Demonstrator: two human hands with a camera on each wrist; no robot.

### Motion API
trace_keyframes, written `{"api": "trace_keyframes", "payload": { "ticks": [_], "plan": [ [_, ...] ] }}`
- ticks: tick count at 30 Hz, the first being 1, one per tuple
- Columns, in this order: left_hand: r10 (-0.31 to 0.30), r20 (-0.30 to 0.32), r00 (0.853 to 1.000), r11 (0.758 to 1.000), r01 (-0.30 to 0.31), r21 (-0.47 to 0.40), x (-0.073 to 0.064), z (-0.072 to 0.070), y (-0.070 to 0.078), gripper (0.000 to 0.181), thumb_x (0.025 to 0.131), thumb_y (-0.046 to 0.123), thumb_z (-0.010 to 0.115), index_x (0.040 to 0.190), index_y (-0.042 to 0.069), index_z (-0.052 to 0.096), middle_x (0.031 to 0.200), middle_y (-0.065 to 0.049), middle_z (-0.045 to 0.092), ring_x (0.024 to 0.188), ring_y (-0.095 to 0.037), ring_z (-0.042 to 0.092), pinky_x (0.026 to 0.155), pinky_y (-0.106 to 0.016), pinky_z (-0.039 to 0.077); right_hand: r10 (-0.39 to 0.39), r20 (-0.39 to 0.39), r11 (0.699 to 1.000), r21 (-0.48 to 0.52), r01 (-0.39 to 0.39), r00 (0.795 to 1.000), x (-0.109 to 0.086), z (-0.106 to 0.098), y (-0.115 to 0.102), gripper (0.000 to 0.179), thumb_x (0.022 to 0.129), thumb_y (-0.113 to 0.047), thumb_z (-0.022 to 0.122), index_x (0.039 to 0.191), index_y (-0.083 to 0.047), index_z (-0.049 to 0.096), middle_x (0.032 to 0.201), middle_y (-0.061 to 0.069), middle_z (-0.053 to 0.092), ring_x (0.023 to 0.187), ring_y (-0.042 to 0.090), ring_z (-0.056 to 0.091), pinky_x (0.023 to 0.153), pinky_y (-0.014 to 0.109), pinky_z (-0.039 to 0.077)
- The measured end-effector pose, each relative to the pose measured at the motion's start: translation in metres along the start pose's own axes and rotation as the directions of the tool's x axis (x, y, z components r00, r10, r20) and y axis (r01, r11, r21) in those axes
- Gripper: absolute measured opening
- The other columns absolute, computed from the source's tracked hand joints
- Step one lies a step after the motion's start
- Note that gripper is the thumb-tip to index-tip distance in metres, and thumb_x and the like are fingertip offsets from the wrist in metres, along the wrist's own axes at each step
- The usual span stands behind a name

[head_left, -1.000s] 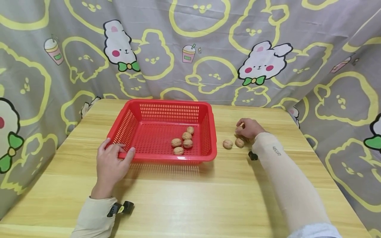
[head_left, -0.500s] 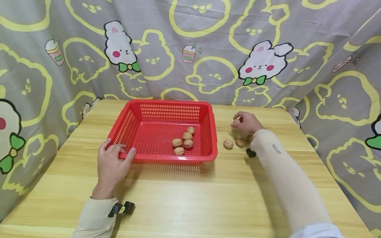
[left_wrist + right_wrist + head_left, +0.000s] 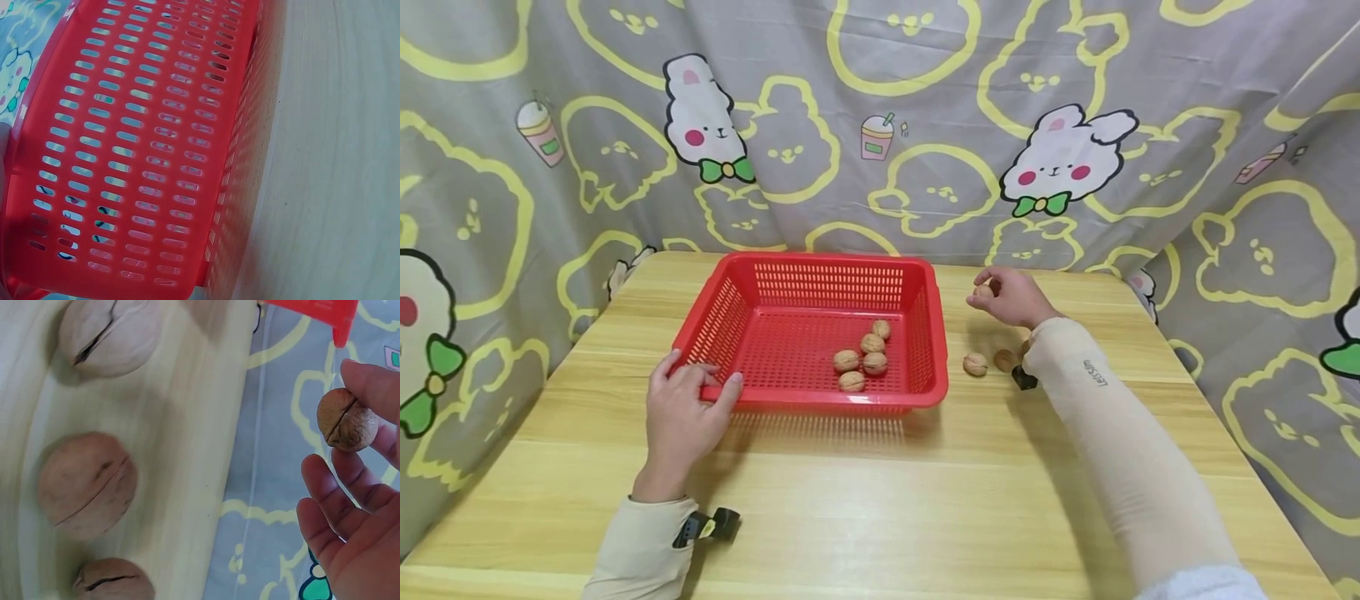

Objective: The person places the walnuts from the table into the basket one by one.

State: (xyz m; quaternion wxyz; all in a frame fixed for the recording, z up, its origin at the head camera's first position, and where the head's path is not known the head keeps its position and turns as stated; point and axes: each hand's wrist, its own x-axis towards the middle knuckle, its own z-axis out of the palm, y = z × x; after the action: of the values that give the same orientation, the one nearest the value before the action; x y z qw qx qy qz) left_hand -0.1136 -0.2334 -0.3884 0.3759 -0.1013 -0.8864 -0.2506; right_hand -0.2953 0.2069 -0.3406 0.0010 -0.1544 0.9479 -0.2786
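Note:
My left hand (image 3: 685, 417) grips the near-left corner of a red plastic basket (image 3: 820, 398), with the thumb over the rim. Several walnuts (image 3: 874, 363) lie inside, toward the basket's right side. Right of the basket and above the table, my right hand (image 3: 1013, 298) pinches a single walnut (image 3: 347, 420) between thumb and fingers. Below that hand, one walnut (image 3: 975, 364) rests on the table beside a second walnut (image 3: 1003, 360). A third walnut (image 3: 114, 579) shows in the right wrist view; in the head view my wrist mostly hides it.
A wooden table (image 3: 865, 508) carries everything. Behind it and along both sides hangs a grey curtain (image 3: 940, 117) with yellow outlines and cartoon rabbits. The basket's slotted side wall (image 3: 137, 150) fills much of the left wrist view.
My right hand has lifted the walnut off the table and moved it left and away from me, toward the basket. The left hand and basket have stayed put.

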Motion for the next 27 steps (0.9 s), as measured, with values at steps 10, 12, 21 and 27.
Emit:
{"api": "trace_keyframes", "payload": {
  "ticks": [10,12,21,27],
  "plan": [
    [-0.006,0.010,1.000,1.000,0.006,0.007,0.000,0.001,-0.002,0.040,0.084,0.033,0.060,0.070,-0.004,0.057,0.075,-0.023,0.064,0.075,-0.040,0.062,0.108,-0.051,0.028,-0.002,-0.067,0.999,0.047,0.005,0.998,0.007,0.003,-0.022,0.036,0.087,-0.027,0.072,0.112,-0.003,0.064,0.089,0.014,0.058,0.084,0.028,0.051,0.072,0.040,0.044],
    [-0.011,0.015,1.000,1.000,0.011,0.007,0.000,0.001,-0.002,0.040,0.084,0.033,0.060,0.070,-0.004,0.057,0.075,-0.023,0.064,0.076,-0.041,0.062,0.108,-0.051,0.028,0.011,-0.079,0.998,0.069,-0.006,0.997,0.007,0.004,-0.026,0.036,0.086,-0.026,0.073,0.112,-0.004,0.064,0.093,0.014,0.060,0.087,0.028,0.052,0.072,0.040,0.046],
    [-0.013,0.024,1.000,1.000,0.013,0.005,-0.001,0.000,-0.001,0.040,0.084,0.033,0.060,0.071,-0.004,0.056,0.076,-0.023,0.064,0.077,-0.041,0.062,0.109,-0.051,0.027,0.017,-0.107,0.990,0.143,-0.001,0.994,0.007,0.006,-0.038,0.036,0.087,-0.026,0.072,0.112,-0.003,0.062,0.097,0.015,0.063,0.085,0.027,0.058,0.070,0.037,0.052],
    [-0.016,0.026,1.000,1.000,0.016,0.003,0.000,0.000,0.000,0.040,0.085,0.034,0.060,0.069,-0.003,0.055,0.076,-0.023,0.065,0.077,-0.041,0.062,0.109,-0.051,0.027,0.026,-0.099,0.984,0.177,-0.008,0.995,0.010,0.007,-0.048,0.034,0.088,-0.026,0.071,0.112,-0.004,0.061,0.099,0.015,0.063,0.087,0.027,0.058,0.072,0.038,0.052]
  ]
}}
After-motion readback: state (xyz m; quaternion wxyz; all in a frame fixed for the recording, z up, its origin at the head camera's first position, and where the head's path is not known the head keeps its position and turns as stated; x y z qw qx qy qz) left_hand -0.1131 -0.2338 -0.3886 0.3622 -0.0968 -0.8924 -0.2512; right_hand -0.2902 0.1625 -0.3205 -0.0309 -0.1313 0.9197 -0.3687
